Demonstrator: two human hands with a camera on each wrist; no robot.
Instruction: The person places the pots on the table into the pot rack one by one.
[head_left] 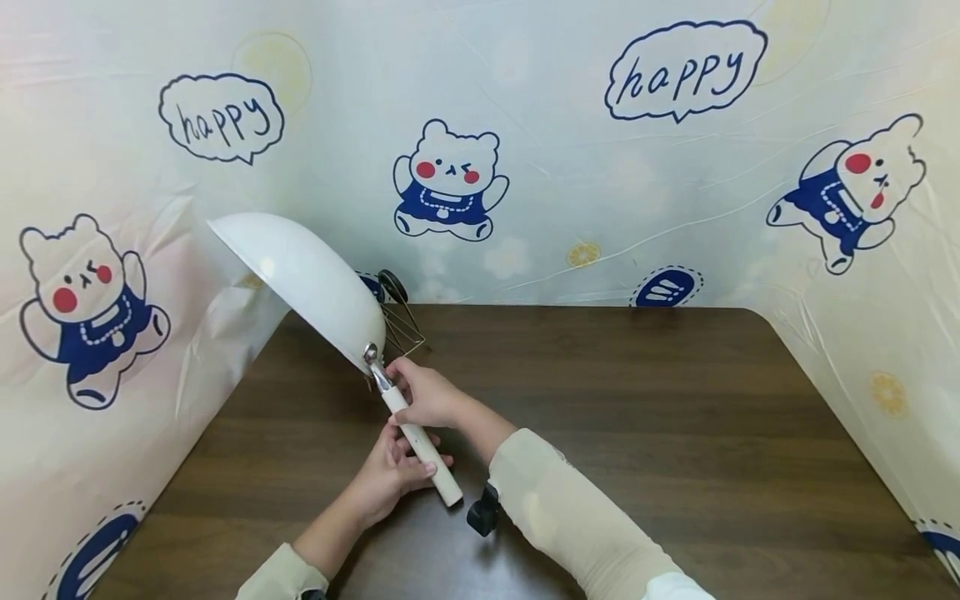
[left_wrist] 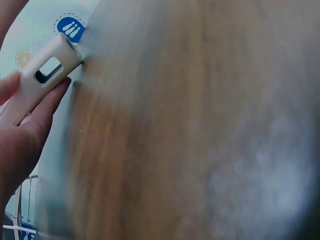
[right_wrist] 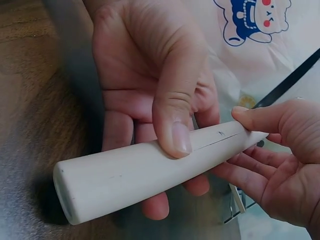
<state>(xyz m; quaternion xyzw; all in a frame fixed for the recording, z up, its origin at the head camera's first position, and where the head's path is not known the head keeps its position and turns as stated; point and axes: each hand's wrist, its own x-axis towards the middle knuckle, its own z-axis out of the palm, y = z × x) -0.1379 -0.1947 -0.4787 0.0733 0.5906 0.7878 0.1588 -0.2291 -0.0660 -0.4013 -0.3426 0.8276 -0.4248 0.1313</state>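
A white wok (head_left: 300, 271) is raised and tilted above the table, its long cream handle (head_left: 426, 454) slanting down toward me. My left hand (head_left: 392, 471) holds the handle's lower half, with the thumb (right_wrist: 175, 132) on top and the fingers beneath. Closer to the wok, my right hand (head_left: 431, 396) pinches the handle beside its metal joint (head_left: 378, 371). A hanging slot shows near the handle's end (left_wrist: 50, 67) in the left wrist view. The wok's inside is turned away from the head view.
Behind the wok, a wire rack (head_left: 405, 332) with a black part (head_left: 393, 286) is partly hidden. The brown wooden table (head_left: 637, 400) meets a printed cloth (head_left: 540, 192) at the back and sides. A black wrist mount (head_left: 483, 510) hangs by my right sleeve.
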